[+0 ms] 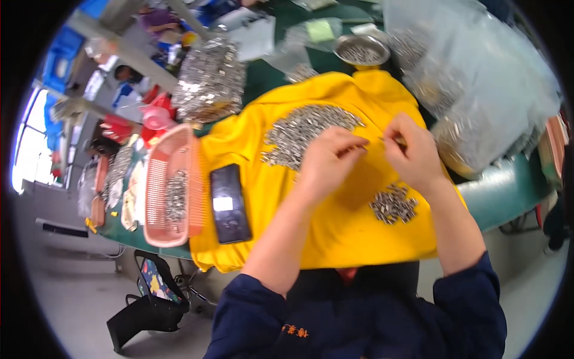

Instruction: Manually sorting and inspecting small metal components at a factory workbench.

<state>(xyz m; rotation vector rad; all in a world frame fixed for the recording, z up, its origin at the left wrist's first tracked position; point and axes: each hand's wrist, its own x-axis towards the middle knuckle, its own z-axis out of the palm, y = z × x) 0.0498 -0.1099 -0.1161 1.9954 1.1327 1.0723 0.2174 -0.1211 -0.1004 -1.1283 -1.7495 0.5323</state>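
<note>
Over a yellow cloth (335, 239) my two hands face each other, a small gap between them. My left hand (332, 157) has thumb and fingers pinched together at the right edge of a large pile of small silvery metal parts (308, 128). The fingers of my right hand (409, 149) are curled into a pinch too. Whatever sits between the fingertips of either hand is too small to make out. A smaller heap of the same kind of metal parts (393, 204) lies below my right hand.
Left of the piles lie a dark phone (230, 203) and a pink basket (152, 191) holding metal parts. Behind the cloth stand a full plastic bag (209, 78) and a metal bowl (362, 51) of parts. Large clear bags (478, 90) crowd the right side of the green table (508, 194).
</note>
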